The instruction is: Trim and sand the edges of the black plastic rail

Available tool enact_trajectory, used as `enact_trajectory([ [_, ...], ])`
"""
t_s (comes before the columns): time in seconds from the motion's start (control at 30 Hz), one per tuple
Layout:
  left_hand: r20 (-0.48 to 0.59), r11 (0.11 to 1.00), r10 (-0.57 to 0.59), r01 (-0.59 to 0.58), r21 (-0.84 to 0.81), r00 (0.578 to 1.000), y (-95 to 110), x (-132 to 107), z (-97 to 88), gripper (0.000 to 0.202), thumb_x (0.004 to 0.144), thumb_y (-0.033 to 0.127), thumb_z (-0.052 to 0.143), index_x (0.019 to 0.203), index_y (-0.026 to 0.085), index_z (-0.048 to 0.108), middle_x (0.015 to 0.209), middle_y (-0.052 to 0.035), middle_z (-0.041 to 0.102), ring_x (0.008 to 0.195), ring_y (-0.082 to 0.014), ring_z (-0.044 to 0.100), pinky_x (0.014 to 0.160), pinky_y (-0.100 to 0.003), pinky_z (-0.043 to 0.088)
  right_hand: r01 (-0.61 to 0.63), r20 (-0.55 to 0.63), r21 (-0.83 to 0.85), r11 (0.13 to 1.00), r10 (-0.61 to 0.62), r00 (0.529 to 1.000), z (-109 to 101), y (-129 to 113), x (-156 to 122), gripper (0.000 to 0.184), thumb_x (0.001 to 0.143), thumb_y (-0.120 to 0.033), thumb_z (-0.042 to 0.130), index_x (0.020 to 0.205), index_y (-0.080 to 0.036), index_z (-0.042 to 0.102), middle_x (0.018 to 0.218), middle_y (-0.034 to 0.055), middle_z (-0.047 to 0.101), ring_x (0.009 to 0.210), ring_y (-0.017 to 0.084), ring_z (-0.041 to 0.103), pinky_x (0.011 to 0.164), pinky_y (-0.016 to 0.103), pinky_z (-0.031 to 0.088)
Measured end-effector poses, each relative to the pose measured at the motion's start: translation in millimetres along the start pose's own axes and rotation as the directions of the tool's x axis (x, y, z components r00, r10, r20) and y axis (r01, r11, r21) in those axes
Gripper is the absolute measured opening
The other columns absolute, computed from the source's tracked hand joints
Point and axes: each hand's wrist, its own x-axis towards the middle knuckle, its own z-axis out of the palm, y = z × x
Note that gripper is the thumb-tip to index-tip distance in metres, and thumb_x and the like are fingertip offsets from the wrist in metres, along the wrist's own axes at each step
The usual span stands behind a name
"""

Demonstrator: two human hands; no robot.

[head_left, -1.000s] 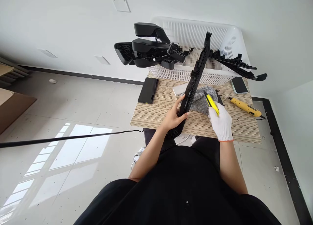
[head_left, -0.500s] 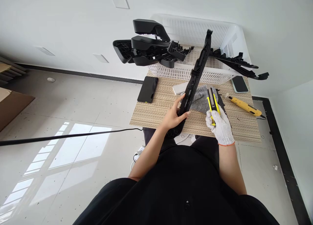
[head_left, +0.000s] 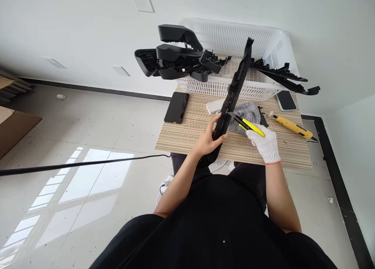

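A long black plastic trim part (head_left: 234,87) slants from my lap up across the table and over the basket's front rim. My left hand (head_left: 206,140), bare, grips its lower part, thumb on the right side and fingers on the left. In a white knit glove, my right hand (head_left: 265,142) is closed on a yellow and black utility knife (head_left: 252,127). The knife's blade is out and points left, its tip at the trim part's right edge just above my left hand; whether it touches is unclear. Behind the knife lies a crumpled grey cloth (head_left: 247,111).
A white plastic basket (head_left: 199,87) at the back holds several black plastic parts (head_left: 178,52) jutting over its sides. On the wood-grain table (head_left: 175,138) are a black phone (head_left: 177,107), a white box-like object (head_left: 214,106), another phone (head_left: 286,101) and a yellow corded tool (head_left: 293,127).
My right hand has turned the knife from pointing up to pointing left, bringing its blade to the trim part. My left hand keeps its hold, nearly still.
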Motion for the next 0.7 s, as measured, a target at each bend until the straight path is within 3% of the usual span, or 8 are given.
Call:
enact_trajectory([
  [0.2, 0.002, 0.999, -0.034, 0.034, -0.003, 0.999, -0.1, -0.9, 0.1, 0.076, 0.093, 0.048, 0.062, 0.155, 0.033, 0.023, 0.144, -0.0122, 0.052, 0.086, -0.0183, 0.068, 0.081, -0.038, 0.058, -0.009, -0.007, -0.014, 1.000, 0.009, 1.000, 4.9, 6.1, 8.4, 0.043, 0.069, -0.039, 0.082, 0.105, -0.016, 0.077, 0.060, -0.0027, 0.061, 0.048, 0.009, 0.045, 0.044, 0.025, 0.037],
  [0.43, -0.003, 0.998, -0.064, 0.064, -0.022, 0.998, 0.1, -0.9, -0.4, 0.079, 0.090, 0.050, 0.065, 0.155, 0.030, 0.025, 0.111, -0.0083, 0.064, 0.082, -0.0206, 0.067, 0.078, -0.038, 0.057, 0.030, -0.065, -0.028, 0.999, -0.032, 0.997, 5.0, 6.8, 8.1, 0.042, 0.071, -0.040, 0.082, 0.105, -0.016, 0.077, 0.060, -0.0025, 0.061, 0.049, 0.010, 0.047, 0.046, 0.026, 0.038],
  [0.7, -0.006, 0.998, -0.057, 0.057, 0.007, 0.998, 1.0, -1.2, -0.7, 0.078, 0.091, 0.050, 0.064, 0.155, 0.029, 0.024, 0.107, -0.0081, 0.064, 0.082, -0.0200, 0.066, 0.078, -0.038, 0.057, 0.035, -0.085, -0.047, 0.998, -0.039, 0.996, 6.0, 8.1, 7.4, 0.044, 0.069, -0.041, 0.082, 0.105, -0.017, 0.078, 0.060, -0.0029, 0.061, 0.049, 0.010, 0.046, 0.045, 0.026, 0.039],
])
